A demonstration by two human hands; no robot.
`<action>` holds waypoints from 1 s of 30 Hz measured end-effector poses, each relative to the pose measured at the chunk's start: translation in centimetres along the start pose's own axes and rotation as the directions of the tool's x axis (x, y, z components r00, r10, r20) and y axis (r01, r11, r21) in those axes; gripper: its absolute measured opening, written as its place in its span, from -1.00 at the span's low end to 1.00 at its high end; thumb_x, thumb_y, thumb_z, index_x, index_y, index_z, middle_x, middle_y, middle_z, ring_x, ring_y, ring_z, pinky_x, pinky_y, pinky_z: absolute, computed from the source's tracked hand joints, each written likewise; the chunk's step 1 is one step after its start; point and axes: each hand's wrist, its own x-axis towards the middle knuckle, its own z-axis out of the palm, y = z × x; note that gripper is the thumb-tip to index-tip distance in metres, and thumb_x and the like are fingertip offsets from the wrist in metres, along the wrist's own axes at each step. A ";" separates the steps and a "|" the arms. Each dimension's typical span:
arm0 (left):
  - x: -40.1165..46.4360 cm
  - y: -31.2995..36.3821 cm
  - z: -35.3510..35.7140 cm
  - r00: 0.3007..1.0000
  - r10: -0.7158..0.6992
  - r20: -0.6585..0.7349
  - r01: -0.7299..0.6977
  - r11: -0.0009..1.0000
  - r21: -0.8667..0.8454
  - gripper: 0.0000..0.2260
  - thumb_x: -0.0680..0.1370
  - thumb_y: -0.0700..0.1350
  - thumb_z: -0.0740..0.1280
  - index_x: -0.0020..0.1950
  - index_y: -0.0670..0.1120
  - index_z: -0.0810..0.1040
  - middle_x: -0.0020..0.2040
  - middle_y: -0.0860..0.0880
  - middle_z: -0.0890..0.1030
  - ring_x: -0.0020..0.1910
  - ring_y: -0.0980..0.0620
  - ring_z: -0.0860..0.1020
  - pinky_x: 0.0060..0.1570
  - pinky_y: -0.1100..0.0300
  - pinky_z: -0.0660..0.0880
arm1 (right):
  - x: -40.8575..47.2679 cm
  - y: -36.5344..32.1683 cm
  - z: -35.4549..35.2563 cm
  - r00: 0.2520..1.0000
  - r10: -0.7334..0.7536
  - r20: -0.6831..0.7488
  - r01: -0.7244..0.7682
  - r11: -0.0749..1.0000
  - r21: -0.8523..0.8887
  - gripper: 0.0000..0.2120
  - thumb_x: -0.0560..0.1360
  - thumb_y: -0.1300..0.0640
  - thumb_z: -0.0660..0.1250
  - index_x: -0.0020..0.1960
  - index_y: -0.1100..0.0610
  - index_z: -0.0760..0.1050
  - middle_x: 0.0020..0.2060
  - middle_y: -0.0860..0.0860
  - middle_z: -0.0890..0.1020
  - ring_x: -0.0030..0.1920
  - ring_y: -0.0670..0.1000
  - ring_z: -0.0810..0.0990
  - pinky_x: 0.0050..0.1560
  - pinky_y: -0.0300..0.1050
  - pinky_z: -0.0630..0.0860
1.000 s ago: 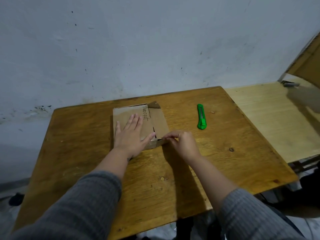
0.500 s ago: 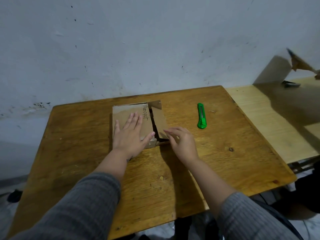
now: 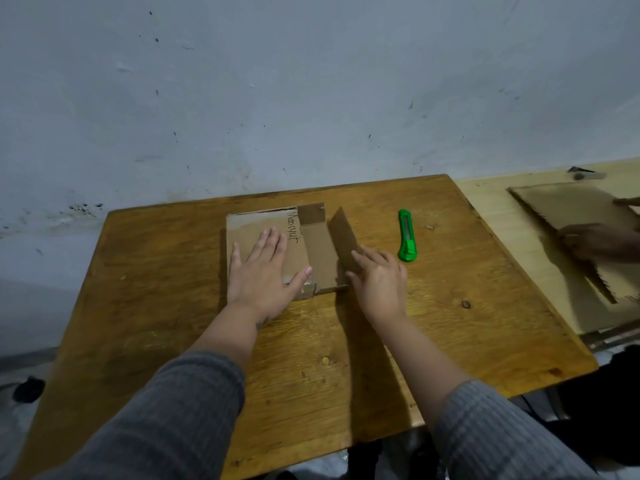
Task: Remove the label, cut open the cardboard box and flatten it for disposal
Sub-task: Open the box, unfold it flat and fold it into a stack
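Observation:
A small brown cardboard box (image 3: pixel 249 225) with handwriting on its top lies near the back middle of the wooden table (image 3: pixel 450 323). My left hand (image 3: pixel 263 271) rests flat on the box's left half, fingers spread, pressing it down. My right hand (image 3: pixel 379 282) grips the right flap (image 3: pixel 343 237), which stands nearly upright and shows the box's inside. A green utility knife (image 3: pixel 407 235) lies on the table to the right of the box, apart from both hands.
A pale second table (image 3: pixel 519 244) adjoins on the right, where another person's hand (image 3: pixel 599 240) presses a large flat cardboard sheet (image 3: pixel 568 209). A small dark tool (image 3: pixel 587 174) lies at its back. The wall runs right behind both tables.
My right hand has swung the right flap up and outward, exposing the inside of the box. On the right table the cardboard sheet has come down flat. My left hand has stayed put.

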 end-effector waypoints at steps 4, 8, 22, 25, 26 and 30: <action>0.0 0.0 -0.2 1.000 0.004 -0.002 -0.004 1.000 -0.001 -0.22 0.47 0.43 -0.27 0.57 0.00 -0.15 0.58 0.02 -0.16 0.55 0.08 -0.19 0.48 -0.22 -0.16 | 0.6 2.1 0.5 0.974 0.068 0.217 -0.028 0.984 -0.178 -0.45 0.50 -0.16 0.26 0.44 -0.06 0.28 0.51 -0.12 0.20 0.54 0.07 -0.03 0.45 0.28 -0.21; 0.1 0.0 -0.2 1.000 0.008 0.002 -0.008 1.000 0.003 -0.22 0.48 0.43 -0.27 0.57 -0.01 -0.16 0.58 0.02 -0.16 0.55 0.08 -0.19 0.48 -0.22 -0.16 | 0.6 2.8 0.9 0.940 0.098 0.325 -0.044 0.984 -0.170 -0.43 0.51 -0.25 0.15 0.46 -0.07 0.25 0.52 -0.12 0.17 0.55 0.09 -0.09 0.38 0.42 -0.29; -0.2 0.0 -0.2 1.000 0.003 -0.006 -0.003 1.000 -0.017 -0.26 0.50 0.40 -0.26 0.56 0.02 -0.19 0.57 0.06 -0.18 0.54 0.10 -0.23 0.49 -0.17 -0.18 | 12.8 -6.1 2.5 0.904 -0.350 0.246 0.331 0.937 0.116 -0.61 0.58 0.27 0.17 0.37 0.04 0.41 0.43 0.09 0.37 0.47 0.09 0.25 0.49 0.07 0.15; 0.1 -0.2 -0.3 1.000 0.014 0.000 -0.014 0.999 -0.045 -0.27 0.51 0.40 -0.21 0.56 0.01 -0.19 0.57 0.06 -0.19 0.53 0.11 -0.23 0.49 -0.13 -0.22 | 13.7 -6.1 2.6 0.913 -0.317 0.255 0.287 0.946 0.150 -0.65 0.58 0.24 0.15 0.27 -0.01 0.52 0.22 0.09 0.59 0.18 0.13 0.56 0.17 0.08 0.52; 0.3 -0.4 -0.4 1.000 0.029 0.010 -0.028 0.998 -0.049 -0.27 0.51 0.40 -0.19 0.56 0.02 -0.19 0.57 0.06 -0.18 0.53 0.12 -0.22 0.49 -0.11 -0.23 | 13.8 -5.9 2.3 0.923 -0.301 0.239 0.279 0.952 0.123 -0.67 0.58 0.22 0.15 0.24 -0.01 0.54 0.16 0.08 0.63 0.09 0.12 0.60 0.07 0.04 0.56; 1.0 -2.3 -1.5 0.992 0.110 0.065 -0.113 0.993 0.037 -0.29 0.51 0.40 -0.15 0.56 0.07 -0.15 0.57 0.09 -0.15 0.53 0.16 -0.19 0.49 -0.12 -0.27 | 13.1 -4.2 1.3 0.967 -0.144 0.209 0.122 0.986 0.114 -0.73 0.58 0.16 0.20 0.20 0.00 0.56 0.08 0.07 0.65 -0.02 0.08 0.62 -0.11 -0.07 0.56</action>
